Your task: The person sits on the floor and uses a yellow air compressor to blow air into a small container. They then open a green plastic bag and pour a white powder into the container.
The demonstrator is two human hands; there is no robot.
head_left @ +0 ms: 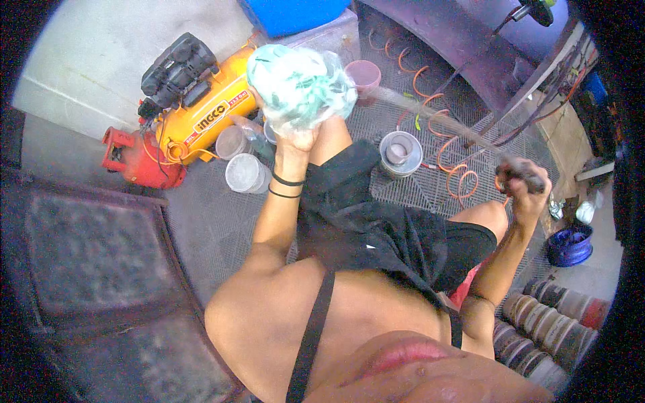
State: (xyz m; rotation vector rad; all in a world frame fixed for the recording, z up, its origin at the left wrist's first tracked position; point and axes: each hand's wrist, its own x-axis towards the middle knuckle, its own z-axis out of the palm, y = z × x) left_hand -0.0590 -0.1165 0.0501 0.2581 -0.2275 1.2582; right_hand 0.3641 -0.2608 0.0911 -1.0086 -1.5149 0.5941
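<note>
My left hand (297, 139), raised ahead of me, holds up a clear plastic bag (302, 87) with mint-green and whitish stuff inside. The bag hides most of the fingers. Out to the right, my right hand (527, 185) is closed round the dark handle of a long, thin, greyish rod-like tool (437, 115). Motion smears this tool, so its exact kind is unclear; its far end points toward the bag and a pink bowl (363, 75). Tool and bag look apart.
A yellow air compressor (215, 107) and a red gas cylinder (144, 161) stand at the left. Near my legs are translucent buckets (246, 174) and a grey tub (401, 164) with a cup inside. An orange coiled hose (443, 151), blue wheel rim (570, 246) and stacked tins (547, 312) lie rightward.
</note>
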